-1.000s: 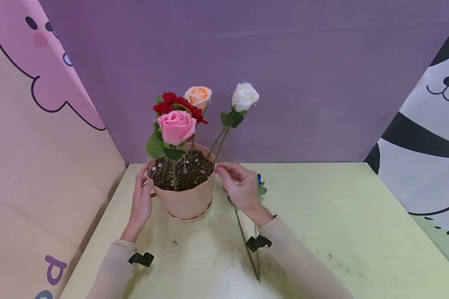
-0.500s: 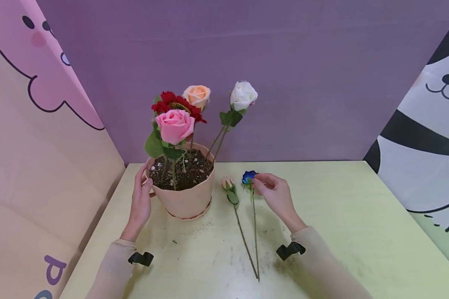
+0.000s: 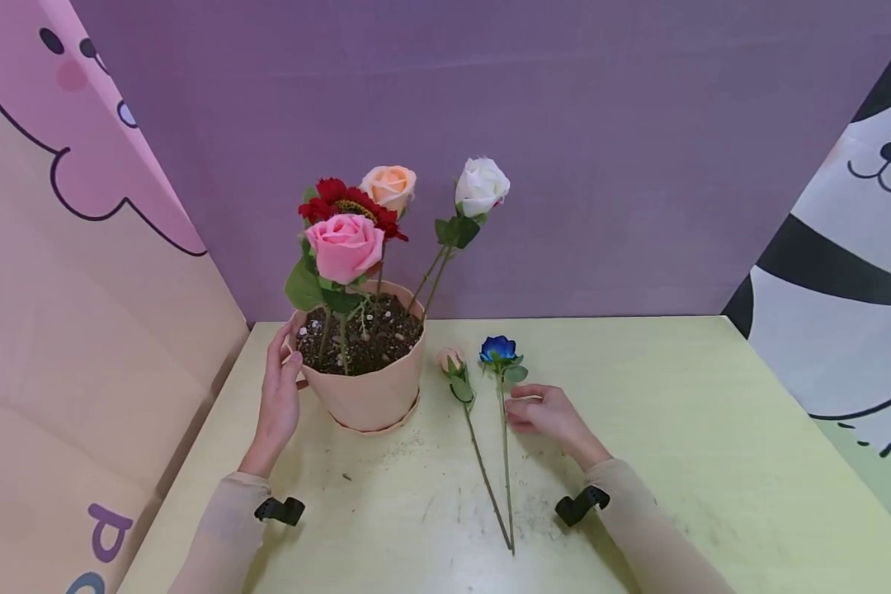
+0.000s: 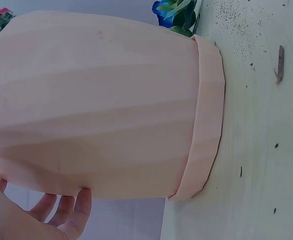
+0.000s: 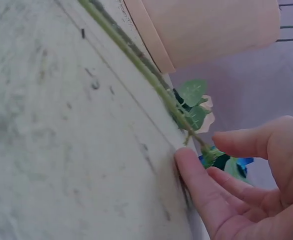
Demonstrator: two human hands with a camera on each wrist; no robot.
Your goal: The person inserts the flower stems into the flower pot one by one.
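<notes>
A peach flowerpot [image 3: 371, 398] filled with dark soil stands at the left of the table. Pink [image 3: 345, 247], orange [image 3: 389, 188] and white [image 3: 483, 186] roses and a red flower [image 3: 332, 196] rise from it. My left hand [image 3: 279, 404] holds the pot by its left side, near the rim; fingertips [image 4: 81, 207] touch its wall in the left wrist view. On the table lies a blue rose [image 3: 498, 350] on a long stem. My right hand [image 3: 553, 417] is beside that stem, thumb and index finger apart around it. A pale pink rose [image 3: 451, 360] lies just left of it.
A saucer [image 4: 204, 120] sits under the pot. Soil crumbs and smudges dot the pale table [image 3: 683, 445]. Behind is a purple backdrop [image 3: 601, 181], with a cartoon-printed panel on each side.
My right hand has left the pot's right rim, moved right to the blue rose's head, then come down beside its upper stem. The left hand stays on the pot.
</notes>
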